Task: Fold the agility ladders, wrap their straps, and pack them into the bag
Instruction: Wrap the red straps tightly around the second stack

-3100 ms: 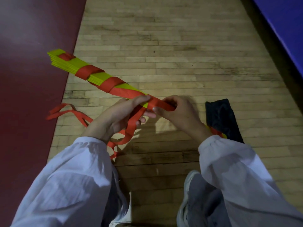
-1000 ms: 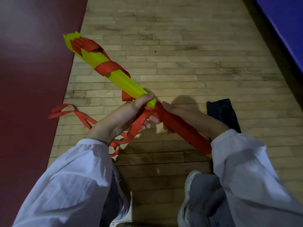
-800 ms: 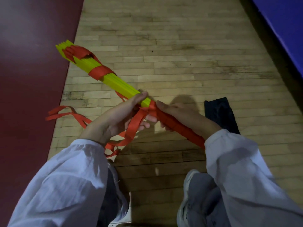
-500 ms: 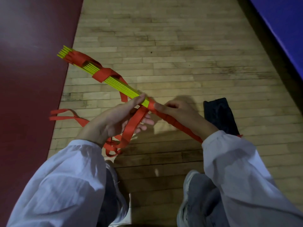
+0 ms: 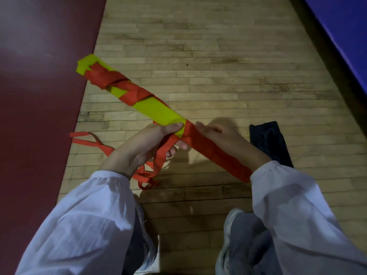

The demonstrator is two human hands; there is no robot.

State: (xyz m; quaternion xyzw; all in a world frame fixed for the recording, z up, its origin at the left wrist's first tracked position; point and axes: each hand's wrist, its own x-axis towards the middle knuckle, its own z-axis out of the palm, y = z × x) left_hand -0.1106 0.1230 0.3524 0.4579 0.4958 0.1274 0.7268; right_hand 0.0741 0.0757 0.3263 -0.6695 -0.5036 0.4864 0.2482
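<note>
Ladder bundle (image 5: 156,111) hovering above floor (image 5: 218,76), slanting far-left to near-right; wrapping step underway. Left hand (image 5: 143,147) gripping middle, strap (image 5: 164,149) trailing through fingers; right hand (image 5: 224,137) clasping wrapped near end. Next, likely: winding strap taut across bare yellow stretch. Bag (image 5: 272,143) lying right.

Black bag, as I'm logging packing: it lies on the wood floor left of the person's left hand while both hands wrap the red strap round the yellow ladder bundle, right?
No: the head view shows the black bag on the wood floor right of the right hand. That hand and the left hand do wrap the red strap round the yellow ladder bundle.
</note>
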